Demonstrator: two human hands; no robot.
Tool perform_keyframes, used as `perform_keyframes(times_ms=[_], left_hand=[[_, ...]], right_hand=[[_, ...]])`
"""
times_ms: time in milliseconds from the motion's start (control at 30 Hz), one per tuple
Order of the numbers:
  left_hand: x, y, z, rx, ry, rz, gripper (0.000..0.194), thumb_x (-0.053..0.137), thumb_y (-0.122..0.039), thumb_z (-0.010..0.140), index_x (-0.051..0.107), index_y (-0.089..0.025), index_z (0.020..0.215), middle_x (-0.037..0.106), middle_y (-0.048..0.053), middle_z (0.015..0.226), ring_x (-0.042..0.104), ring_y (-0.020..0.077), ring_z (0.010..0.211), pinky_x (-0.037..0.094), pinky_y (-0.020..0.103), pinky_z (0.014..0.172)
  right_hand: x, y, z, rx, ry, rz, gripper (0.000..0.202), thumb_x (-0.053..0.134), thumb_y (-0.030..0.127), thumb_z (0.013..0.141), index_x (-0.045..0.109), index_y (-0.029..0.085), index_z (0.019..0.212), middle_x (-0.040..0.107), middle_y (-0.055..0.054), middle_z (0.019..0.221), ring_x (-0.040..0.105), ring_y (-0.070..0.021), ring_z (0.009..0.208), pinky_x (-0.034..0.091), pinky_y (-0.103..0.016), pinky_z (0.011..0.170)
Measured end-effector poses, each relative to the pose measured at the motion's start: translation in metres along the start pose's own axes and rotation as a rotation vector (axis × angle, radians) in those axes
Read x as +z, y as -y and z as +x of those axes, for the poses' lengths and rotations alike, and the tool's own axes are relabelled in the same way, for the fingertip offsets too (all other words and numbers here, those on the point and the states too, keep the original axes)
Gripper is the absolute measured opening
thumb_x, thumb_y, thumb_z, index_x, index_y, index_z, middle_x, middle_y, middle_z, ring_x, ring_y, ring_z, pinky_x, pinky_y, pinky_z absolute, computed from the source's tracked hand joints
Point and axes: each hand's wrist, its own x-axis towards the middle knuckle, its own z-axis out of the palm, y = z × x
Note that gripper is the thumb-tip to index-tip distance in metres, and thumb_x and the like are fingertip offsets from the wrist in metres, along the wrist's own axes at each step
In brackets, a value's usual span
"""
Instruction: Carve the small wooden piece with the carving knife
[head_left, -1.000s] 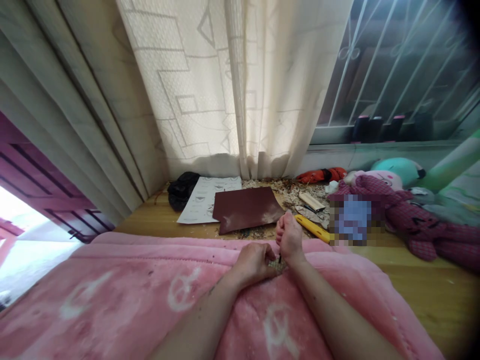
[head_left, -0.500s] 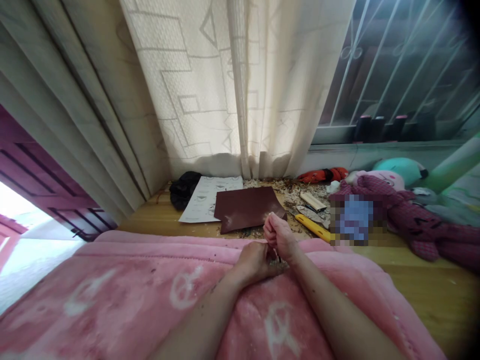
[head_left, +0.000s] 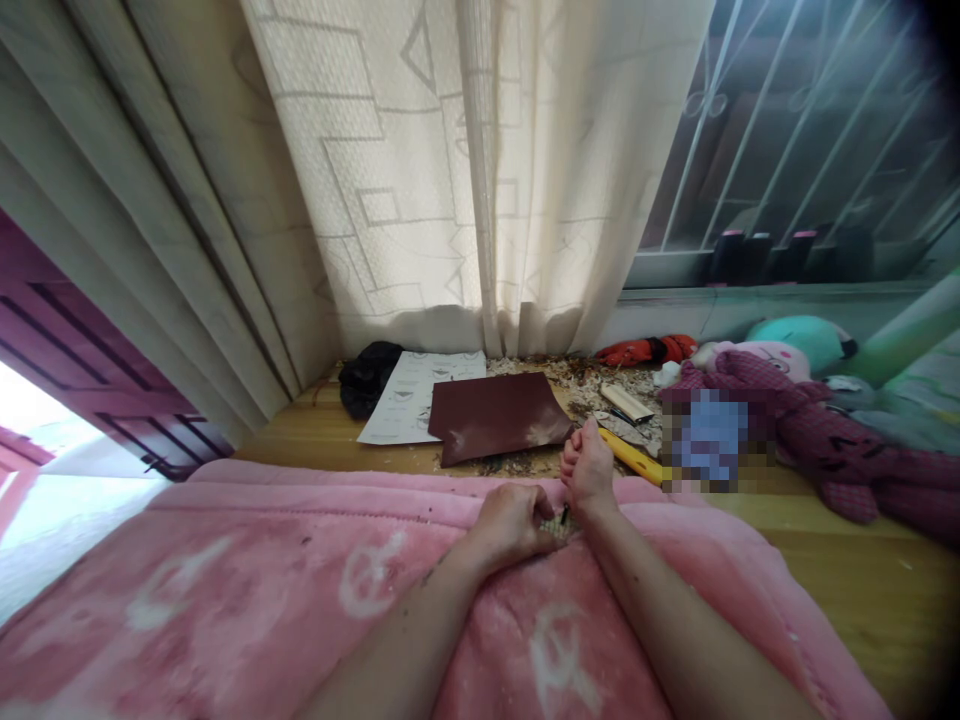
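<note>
A pink blanket (head_left: 285, 590) with white marks lies under both forearms. On its far part rests my left hand (head_left: 516, 522), its thumb and fingers curved around the near side of a small pale, speckled patch (head_left: 559, 522). A small dark piece (head_left: 565, 513) stands at that patch, between the hands. My right hand (head_left: 589, 470) is raised just to the right, fingers curled in; what they hold, if anything, is hidden. Beyond the hands lies a dark red sheet (head_left: 499, 415), and a yellow-handled tool (head_left: 634, 458) sits right behind my right hand.
White printed paper (head_left: 397, 405) and a black bag (head_left: 367, 380) lie at the back left of the wooden surface (head_left: 862, 570). Pale shavings (head_left: 577, 380), a cream-coloured block (head_left: 626, 402) and an orange-red item (head_left: 649, 350) are behind. Plush toys (head_left: 832, 440) lie at the right.
My right hand has moved right and slightly up from the left hand, and its wrist has turned. The left hand stays nearly in place. More of the pale patch shows between them.
</note>
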Motion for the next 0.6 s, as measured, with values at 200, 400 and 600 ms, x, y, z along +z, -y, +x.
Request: perform_keyframes(times_ms=[200, 400, 600], left_hand=[[0.001, 0.0, 0.0, 0.033, -0.017, 0.013, 0.024, 0.066, -0.031, 0.057, 0.064, -0.018, 0.076, 0.063, -0.002, 0.072, 0.052, 0.0124, 0.063, 0.031, 0.02, 0.054], [0.003, 0.002, 0.001, 0.054, -0.019, -0.01, 0.022, 0.066, -0.029, 0.057, 0.062, -0.018, 0.076, 0.062, -0.003, 0.073, 0.053, 0.0117, 0.065, 0.032, 0.02, 0.055], [0.003, 0.002, 0.002, 0.048, -0.011, 0.006, 0.022, 0.068, -0.027, 0.056, 0.062, -0.018, 0.076, 0.061, -0.003, 0.071, 0.052, 0.0117, 0.064, 0.031, 0.02, 0.055]], right_hand=[[-0.002, 0.002, 0.004, 0.079, 0.02, 0.08, 0.047, 0.04, 0.062, 0.077, 0.027, 0.021, 0.058, 0.02, 0.011, 0.036, 0.011, -0.0041, 0.029, 0.007, -0.015, 0.028], [-0.006, 0.0, 0.009, 0.172, 0.147, 0.15, 0.045, 0.041, 0.058, 0.079, 0.027, 0.021, 0.058, 0.018, 0.012, 0.037, 0.007, -0.0044, 0.03, 0.005, -0.015, 0.028], [-0.004, -0.001, 0.011, 0.198, 0.12, 0.137, 0.045, 0.041, 0.057, 0.079, 0.027, 0.021, 0.057, 0.018, 0.012, 0.036, 0.007, -0.0042, 0.03, 0.005, -0.015, 0.028]])
